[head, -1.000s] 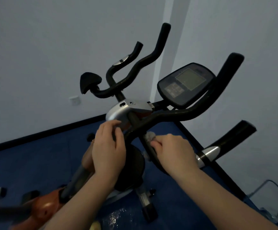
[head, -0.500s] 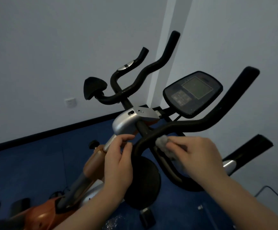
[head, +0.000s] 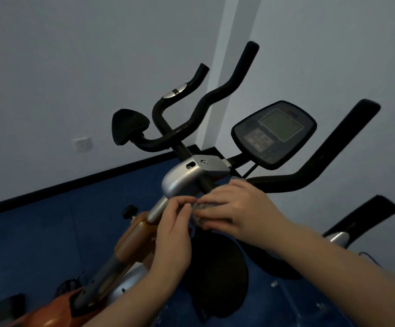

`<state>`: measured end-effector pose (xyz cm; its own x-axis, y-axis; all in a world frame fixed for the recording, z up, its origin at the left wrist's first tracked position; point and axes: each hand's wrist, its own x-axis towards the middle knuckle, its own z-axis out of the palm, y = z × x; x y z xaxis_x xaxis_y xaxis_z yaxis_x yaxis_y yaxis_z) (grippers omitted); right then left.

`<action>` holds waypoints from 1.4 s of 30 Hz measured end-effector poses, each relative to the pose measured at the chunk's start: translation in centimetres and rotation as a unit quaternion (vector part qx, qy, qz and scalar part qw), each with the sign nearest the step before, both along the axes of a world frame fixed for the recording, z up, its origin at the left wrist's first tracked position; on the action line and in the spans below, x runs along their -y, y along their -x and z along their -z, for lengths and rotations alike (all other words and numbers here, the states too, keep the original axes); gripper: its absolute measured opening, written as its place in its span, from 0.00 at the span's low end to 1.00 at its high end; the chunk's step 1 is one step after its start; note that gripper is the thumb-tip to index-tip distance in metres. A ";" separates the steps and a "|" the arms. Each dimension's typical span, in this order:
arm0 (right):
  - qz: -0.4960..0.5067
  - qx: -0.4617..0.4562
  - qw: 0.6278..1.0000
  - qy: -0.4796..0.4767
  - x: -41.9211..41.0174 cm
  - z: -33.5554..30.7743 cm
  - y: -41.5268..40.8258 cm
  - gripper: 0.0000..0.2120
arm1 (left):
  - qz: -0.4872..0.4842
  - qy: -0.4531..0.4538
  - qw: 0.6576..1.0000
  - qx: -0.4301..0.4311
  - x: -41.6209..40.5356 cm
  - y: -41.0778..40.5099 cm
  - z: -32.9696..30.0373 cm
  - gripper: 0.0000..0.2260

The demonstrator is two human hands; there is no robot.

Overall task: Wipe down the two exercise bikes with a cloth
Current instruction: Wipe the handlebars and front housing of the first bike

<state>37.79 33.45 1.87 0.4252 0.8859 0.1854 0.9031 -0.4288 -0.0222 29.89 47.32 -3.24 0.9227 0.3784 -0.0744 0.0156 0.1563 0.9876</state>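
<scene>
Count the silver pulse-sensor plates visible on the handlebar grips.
2. One silver plate sits on the far left grip, near its upturned end. The other is on the near right grip, at the right edge past the right forearm. Others may be hidden behind the hands.

**Tight at the stem, open by the walls**

Your left hand [head: 175, 234] and right hand [head: 236, 208] crowd the handlebar stem, fingertips touching around the grey cloth [head: 200, 210]. The silver clamp [head: 187, 178] blocks you just above. The console [head: 274, 134] and right handlebar [head: 321, 166] close off the upper right. The black disc [head: 217, 277] sits directly below. There's open air left of the far handlebar [head: 191, 121], toward the wall.
</scene>
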 end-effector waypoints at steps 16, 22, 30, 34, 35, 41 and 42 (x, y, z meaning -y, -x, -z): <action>0.133 0.053 0.986 -0.082 4.8 -0.2 -0.9 0.13 | 0.097 -0.177 0.974 0.104 -0.3 -1.8 -2.7 0.10; 0.247 0.080 0.953 -0.158 3.7 -0.5 0.4 0.11 | 0.144 -0.165 0.970 0.103 1.1 -4.5 -4.7 0.08; 0.383 0.139 0.893 -0.192 9.2 -3.1 -1.2 0.10 | 0.176 -0.202 0.960 0.087 2.9 -6.7 -4.7 0.09; 0.339 0.074 0.914 -0.208 7.1 -2.6 -0.9 0.08 | 0.204 -0.218 0.950 0.087 4.1 -7.3 -4.7 0.07; 0.329 0.071 0.922 -0.189 7.0 -1.9 -0.6 0.09 | 0.215 -0.226 0.946 0.086 4.3 -7.4 -4.6 0.08; 0.427 0.127 0.861 -0.246 8.7 -5.1 -1.8 0.07 | 0.243 -0.256 0.933 0.065 4.5 -8.1 -3.5 0.10; 0.436 0.147 0.849 -0.261 8.7 -6.0 -2.5 0.07 | 0.242 -0.254 0.934 0.063 4.6 -8.2 -3.4 0.10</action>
<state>40.26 24.76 7.92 0.7445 0.0227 0.6673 0.2470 -0.9379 -0.2437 38.12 42.76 0.18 0.9840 -0.1295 0.1227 -0.1592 -0.3277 0.9313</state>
